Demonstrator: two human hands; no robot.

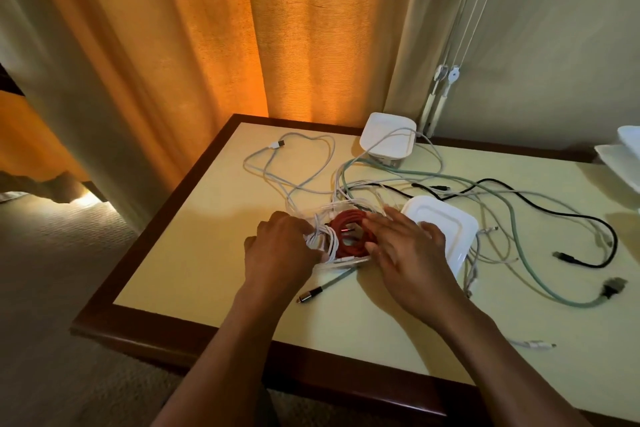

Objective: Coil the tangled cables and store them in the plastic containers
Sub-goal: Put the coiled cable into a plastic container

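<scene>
Two bare forearms reached over a cream-topped table with a dark wooden border [194, 274]. The left hand [282, 248] had its fingers curled round a small coiled white cable [323, 239], holding it at the left side of a clear, square plastic container [346, 262] near the table's middle. A coiled red cable [349, 243] lay inside that container. The right hand [408, 253] was released, fingers straight and spread over the container's right edge and a white, rounded-square plastic lid [446, 225] just beside it. A second lidded white plastic container [388, 139] sat at the far edge. A loose white cable [277, 144], a pale green cable [568, 303] and a black cable [614, 243] sprawled tangled across the tabletop.
</scene>
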